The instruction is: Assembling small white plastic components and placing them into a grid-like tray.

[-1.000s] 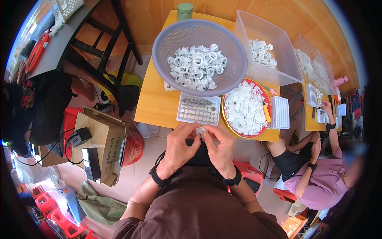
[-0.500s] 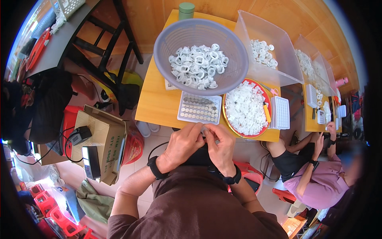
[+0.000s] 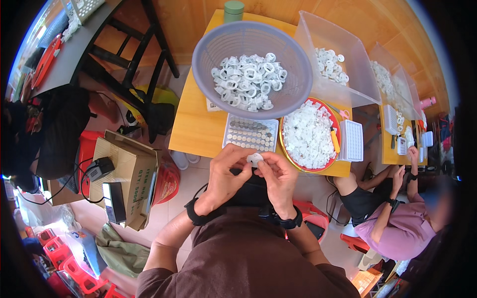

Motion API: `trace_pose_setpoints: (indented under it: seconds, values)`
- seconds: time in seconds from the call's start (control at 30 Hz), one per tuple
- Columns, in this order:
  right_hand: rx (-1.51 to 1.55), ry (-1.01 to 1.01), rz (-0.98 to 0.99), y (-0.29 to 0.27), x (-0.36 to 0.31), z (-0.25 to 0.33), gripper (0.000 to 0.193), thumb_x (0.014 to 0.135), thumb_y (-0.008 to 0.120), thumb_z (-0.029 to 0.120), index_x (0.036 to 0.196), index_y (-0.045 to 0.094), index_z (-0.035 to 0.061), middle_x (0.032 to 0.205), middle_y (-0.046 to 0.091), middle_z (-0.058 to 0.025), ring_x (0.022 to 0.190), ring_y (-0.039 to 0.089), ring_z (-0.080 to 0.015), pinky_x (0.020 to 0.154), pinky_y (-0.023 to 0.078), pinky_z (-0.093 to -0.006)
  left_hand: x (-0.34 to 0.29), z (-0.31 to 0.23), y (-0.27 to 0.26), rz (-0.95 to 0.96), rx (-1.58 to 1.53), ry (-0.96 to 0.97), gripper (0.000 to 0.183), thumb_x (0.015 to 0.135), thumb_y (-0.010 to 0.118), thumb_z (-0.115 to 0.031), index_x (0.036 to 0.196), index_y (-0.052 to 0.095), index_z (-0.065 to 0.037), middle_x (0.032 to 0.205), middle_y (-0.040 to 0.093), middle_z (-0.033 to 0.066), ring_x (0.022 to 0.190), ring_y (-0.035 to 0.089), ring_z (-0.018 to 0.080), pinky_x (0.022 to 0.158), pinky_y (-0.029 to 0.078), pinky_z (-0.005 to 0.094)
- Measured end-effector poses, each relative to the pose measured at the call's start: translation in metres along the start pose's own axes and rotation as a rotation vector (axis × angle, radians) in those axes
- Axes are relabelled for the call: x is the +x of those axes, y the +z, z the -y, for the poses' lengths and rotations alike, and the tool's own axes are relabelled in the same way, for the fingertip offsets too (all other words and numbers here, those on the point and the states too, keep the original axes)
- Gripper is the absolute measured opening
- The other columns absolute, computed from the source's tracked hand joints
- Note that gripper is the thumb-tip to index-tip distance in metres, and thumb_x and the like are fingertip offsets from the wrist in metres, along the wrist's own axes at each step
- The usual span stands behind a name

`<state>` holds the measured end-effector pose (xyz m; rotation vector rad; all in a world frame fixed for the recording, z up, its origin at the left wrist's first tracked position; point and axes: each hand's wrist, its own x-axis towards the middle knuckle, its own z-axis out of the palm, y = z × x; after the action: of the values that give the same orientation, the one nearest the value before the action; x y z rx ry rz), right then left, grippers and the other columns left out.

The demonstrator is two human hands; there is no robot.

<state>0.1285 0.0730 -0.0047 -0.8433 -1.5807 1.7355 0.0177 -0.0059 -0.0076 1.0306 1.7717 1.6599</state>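
Note:
In front of my chest, my left hand (image 3: pixel 227 171) and my right hand (image 3: pixel 278 178) pinch a small round white plastic piece (image 3: pixel 255 159) between their fingertips. Just beyond my hands, at the table's near edge, lies a white tray (image 3: pixel 250 148) with rows of small silver discs like button cells. Past it sits a grey-purple mesh basket (image 3: pixel 203 69) with many white ring-shaped plastic parts (image 3: pixel 248 79) in it. Right of the tray is a round red tray (image 3: pixel 336 121) heaped with small white pieces (image 3: pixel 306 136); a yellow-handled tool (image 3: pixel 335 142) lies at its side.
A white compartment tray (image 3: pixel 351 141) and pink-handled scissors (image 3: pixel 344 114) lie at the right. Behind them stands a clear bin (image 3: pixel 355 74) with white parts. A green canister (image 3: pixel 233 12) is at the back. A cardboard box (image 3: pixel 130 179) stands left; a person (image 3: pixel 397 223) sits right.
My fingers have shifted apart slightly, and the round white piece, mostly hidden before, now shows its flat face between them. The containers stay put.

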Motion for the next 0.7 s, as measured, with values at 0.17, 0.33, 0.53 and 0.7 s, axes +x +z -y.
trace_pose_setpoints:
  seconds: [0.17,0.33,0.53,0.7]
  values:
    - [-0.022,-0.001,0.024,-0.002,-0.003,0.004,0.015,0.084,0.061,0.004,0.096,0.059,-0.0045,0.085,0.064,-0.0071,0.070,0.062,-0.0102,0.064,0.050,-0.0210,-0.006,-0.003,0.002,-0.035,-0.526,-0.258,0.026,0.079,0.056,0.007,0.104,0.061,0.001,0.092,0.060,0.0057,0.083,0.059,0.0119,0.074,0.050,0.0246]
    - [-0.083,-0.127,-0.008,0.003,-0.006,0.004,0.013,0.082,0.061,0.001,0.094,0.059,-0.0043,0.082,0.064,-0.0070,0.070,0.063,-0.0105,0.062,0.049,-0.0211,-0.009,-0.006,0.004,-0.058,-0.757,-0.412,0.022,0.081,0.054,0.006,0.102,0.060,0.001,0.096,0.061,0.0071,0.084,0.058,0.0123,0.075,0.049,0.0259]
    - [-0.297,-0.296,0.003,0.004,-0.007,0.004,0.012,0.081,0.061,-0.002,0.093,0.059,-0.0034,0.080,0.064,-0.0083,0.070,0.063,-0.0109,0.060,0.049,-0.0211,-0.009,-0.006,0.000,-0.041,-0.913,-0.450,0.020,0.081,0.055,0.006,0.099,0.060,0.001,0.096,0.060,0.0073,0.086,0.058,0.0146,0.079,0.049,0.0286]
    - [-0.056,-0.176,-0.030,0.008,-0.007,0.011,0.012,0.081,0.061,-0.004,0.092,0.060,-0.0039,0.082,0.064,-0.0084,0.070,0.063,-0.0106,0.061,0.049,-0.0208,-0.008,-0.015,0.002,-0.059,-0.564,-0.229,0.025,0.078,0.054,0.009,0.101,0.060,0.002,0.100,0.057,0.0074,0.086,0.059,0.0150,0.075,0.051,0.0262]
